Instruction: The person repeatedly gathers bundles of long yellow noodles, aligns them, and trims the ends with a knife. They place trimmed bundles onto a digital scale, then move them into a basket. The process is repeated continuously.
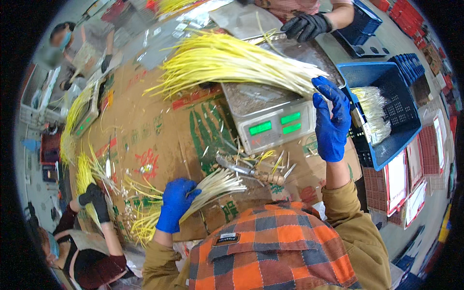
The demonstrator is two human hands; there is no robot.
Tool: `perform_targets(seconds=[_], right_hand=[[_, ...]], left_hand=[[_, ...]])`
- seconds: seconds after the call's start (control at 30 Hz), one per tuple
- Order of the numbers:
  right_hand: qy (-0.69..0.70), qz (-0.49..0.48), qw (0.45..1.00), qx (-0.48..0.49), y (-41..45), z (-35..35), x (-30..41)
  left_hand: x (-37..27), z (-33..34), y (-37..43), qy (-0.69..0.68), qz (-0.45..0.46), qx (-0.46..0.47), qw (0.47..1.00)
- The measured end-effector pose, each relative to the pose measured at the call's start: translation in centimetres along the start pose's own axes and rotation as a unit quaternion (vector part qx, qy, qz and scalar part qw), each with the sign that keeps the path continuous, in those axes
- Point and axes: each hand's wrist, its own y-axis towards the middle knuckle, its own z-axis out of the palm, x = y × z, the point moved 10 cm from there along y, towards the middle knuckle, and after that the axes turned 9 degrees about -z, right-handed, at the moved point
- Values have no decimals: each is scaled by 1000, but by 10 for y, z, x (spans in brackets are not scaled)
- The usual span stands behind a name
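My left hand (178,203), in a blue glove, is closed around a small bunch of pale yellow stalks (217,186), their white ends pointing right. My right hand (331,119), also blue-gloved, is raised at the white ends of a large bunch of yellow stalks (232,61); its fingers are apart and curved, and whether they touch the stalks is unclear. That bunch lies across the metal pan of a digital scale (277,127) with lit green displays. Below the scale, a knife with a wooden handle (270,177) lies among trimmed bits on the cardboard.
A blue plastic crate (398,123) holding bagged stalks stands right of the scale. A co-worker's black-gloved hand (308,26) is beyond the scale. Other co-workers handle stalks at left, near a second scale (87,112). A white-handled knife (108,166) lies on the cardboard.
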Motion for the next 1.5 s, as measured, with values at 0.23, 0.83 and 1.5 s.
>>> perform_targets(seconds=[0.23,0.83,1.5], right_hand=[[43,59,997,23,-19,1,3],[76,98,990,67,-47,-4,6],[-17,-115,876,468,-144,93,84]], left_hand=[[5,-6,-12,-48,25,-123,991],[-5,-66,-27,-23,-63,-201,977],[1,46,-27,136,-52,-30,989]])
